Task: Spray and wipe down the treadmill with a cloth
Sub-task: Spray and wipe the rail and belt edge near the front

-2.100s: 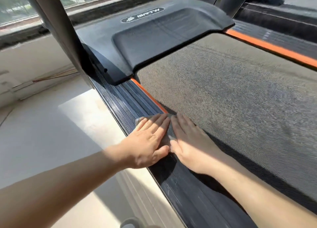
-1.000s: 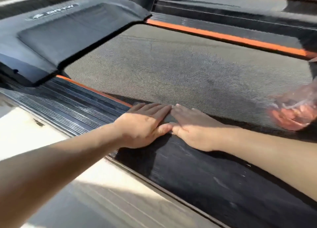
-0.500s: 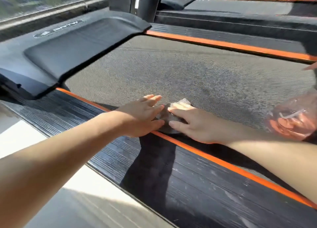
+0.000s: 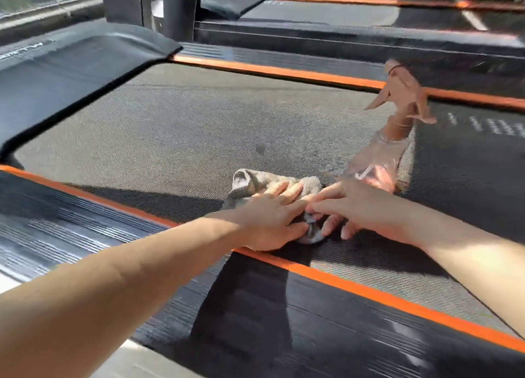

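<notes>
A crumpled grey cloth (image 4: 252, 183) lies on the treadmill's grey running belt (image 4: 176, 127), just past the near orange stripe. My left hand (image 4: 270, 221) presses flat on the cloth with straight fingers. My right hand (image 4: 358, 210) lies beside it, with its fingers on the cloth's right end; the lower fingers look curled at the cloth's edge. A clear spray bottle (image 4: 380, 161) with a pinkish-brown trigger head stands on the belt right behind my right hand.
The ribbed black side rail (image 4: 298, 315) with its orange stripe runs along the near edge. The black motor cover (image 4: 71, 65) is at the left, dark uprights behind it. A second treadmill (image 4: 341, 14) lies beyond the far rail.
Both hands have pushed the cloth off the side rail and farther onto the belt, to the right, close to the spray bottle. The cloth has bunched up.
</notes>
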Demonstrator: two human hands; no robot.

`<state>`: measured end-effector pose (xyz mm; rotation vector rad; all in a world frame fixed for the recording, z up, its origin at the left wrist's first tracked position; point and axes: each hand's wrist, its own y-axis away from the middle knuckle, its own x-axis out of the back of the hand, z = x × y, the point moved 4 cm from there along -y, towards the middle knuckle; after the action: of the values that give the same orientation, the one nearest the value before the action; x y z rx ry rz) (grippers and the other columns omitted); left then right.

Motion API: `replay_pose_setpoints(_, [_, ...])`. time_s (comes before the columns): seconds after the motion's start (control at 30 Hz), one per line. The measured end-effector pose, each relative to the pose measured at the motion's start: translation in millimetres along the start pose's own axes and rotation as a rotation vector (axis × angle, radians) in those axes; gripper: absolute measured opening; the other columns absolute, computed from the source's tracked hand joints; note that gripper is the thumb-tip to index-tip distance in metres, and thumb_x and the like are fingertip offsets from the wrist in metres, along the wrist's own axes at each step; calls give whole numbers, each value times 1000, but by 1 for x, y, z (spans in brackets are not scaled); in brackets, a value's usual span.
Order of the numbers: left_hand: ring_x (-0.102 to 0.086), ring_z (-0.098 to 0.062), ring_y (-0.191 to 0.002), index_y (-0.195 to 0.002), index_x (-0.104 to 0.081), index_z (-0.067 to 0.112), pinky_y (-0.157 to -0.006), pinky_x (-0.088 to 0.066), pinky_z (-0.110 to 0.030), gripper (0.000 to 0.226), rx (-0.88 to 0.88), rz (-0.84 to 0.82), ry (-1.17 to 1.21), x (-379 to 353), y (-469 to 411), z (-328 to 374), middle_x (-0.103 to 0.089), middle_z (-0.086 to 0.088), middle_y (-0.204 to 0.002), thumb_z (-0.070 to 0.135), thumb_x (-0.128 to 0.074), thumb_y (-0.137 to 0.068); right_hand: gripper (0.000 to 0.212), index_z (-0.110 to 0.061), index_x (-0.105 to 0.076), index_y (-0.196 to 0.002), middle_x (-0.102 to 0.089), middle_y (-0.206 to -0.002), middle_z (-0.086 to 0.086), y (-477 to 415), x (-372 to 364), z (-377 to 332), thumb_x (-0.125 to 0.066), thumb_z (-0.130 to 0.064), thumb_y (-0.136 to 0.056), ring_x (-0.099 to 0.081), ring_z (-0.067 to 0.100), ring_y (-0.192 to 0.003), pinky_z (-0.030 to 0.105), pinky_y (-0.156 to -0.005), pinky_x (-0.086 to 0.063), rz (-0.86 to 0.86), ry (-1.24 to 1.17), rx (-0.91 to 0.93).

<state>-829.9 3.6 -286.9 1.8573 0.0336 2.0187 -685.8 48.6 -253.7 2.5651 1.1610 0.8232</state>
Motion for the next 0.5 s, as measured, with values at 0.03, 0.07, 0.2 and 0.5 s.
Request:
replay_pose_setpoints(0.03, [6,-27,-150,-156,-5,29,-122,-1,-43,64,-6,14,-2,0,-2,4,2,-7,-164,47,-32,-101,23,-7,-72,-98,-73,-92,9,6,13,9,-61,-27,-96,-69,16,-69,20,-47,-45,-74,24,-92])
replay_pose_setpoints(0.07, [6,-26,-150,-156,-6,29,-122,1,-39,63,-3,30,-10,0,-3,3,1,-6,-164,48,-32,-102,34,-6,-72,-100,-75,-93,10,15,25,17,-59,-37,-96,-69,17,-71,19,-48,-44,-161,82,-189])
replay_pose_setpoints(0.2, [8,-18,-150,-156,-6,28,-118,12,-29,63,88,71,-70,0,8,-26,3,-4,-164,49,-29,-102,77,-6,-73,-87,-74,-76,8,40,83,34,-51,-78,-69,-68,14,-61,16,-45,-40,-227,415,-430])
replay_pose_setpoints(0.5, [3,-23,-151,-156,-13,21,-122,-4,-42,65,241,121,43,5,5,-25,-2,-7,-164,42,-36,-100,80,-44,-43,-127,-55,-122,-21,15,107,0,-86,-46,-60,-50,-14,-109,21,-98,-37,257,-44,309])
